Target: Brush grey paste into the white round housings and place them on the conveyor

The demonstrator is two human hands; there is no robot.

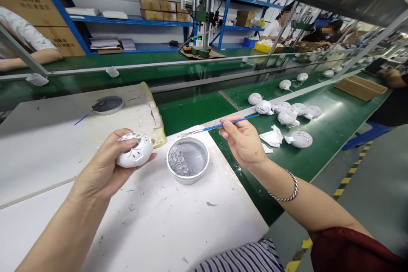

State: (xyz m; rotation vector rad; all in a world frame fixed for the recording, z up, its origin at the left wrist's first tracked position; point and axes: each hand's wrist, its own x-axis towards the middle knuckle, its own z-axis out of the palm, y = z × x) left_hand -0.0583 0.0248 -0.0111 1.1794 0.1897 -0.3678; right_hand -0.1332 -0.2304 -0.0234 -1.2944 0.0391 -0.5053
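Nearest the lens, dark red sleeve (353,248) right of and below the bowl (188,180), plus striped cloth (236,259) below the same bowl. Grey paste (194,157) inside bowl — lumpy on the left, smoother on the right. White board (153,229) under bowl, with grey flecks scattered about.

Left of bowl, left hand (106,161), fingers closed round a white ball (137,156), thumb over the top, other fingers beneath. Ball up off the board, near bowl, small dark slots towards the lens.

Right of and slightly above bowl, right hand (244,140), thumb and index finger pinched on a blue brush (212,127), remaining fingers loosely curled. Brush tip at far rim of bowl — contact with rim, cannot tell. Twisted bracelet (295,189) on right wrist.

Beyond bowl to the left, second dish (110,112) of grey stuff, spare brush (81,119) just beside it. Right of bowl, past right hand, crumpled scraps (272,137) and other balls (287,117) on green table (328,144). Farther right of bowl, cardboard tray (360,88). Well behind bowl, drill press (201,17) and blue shelves (111,19).
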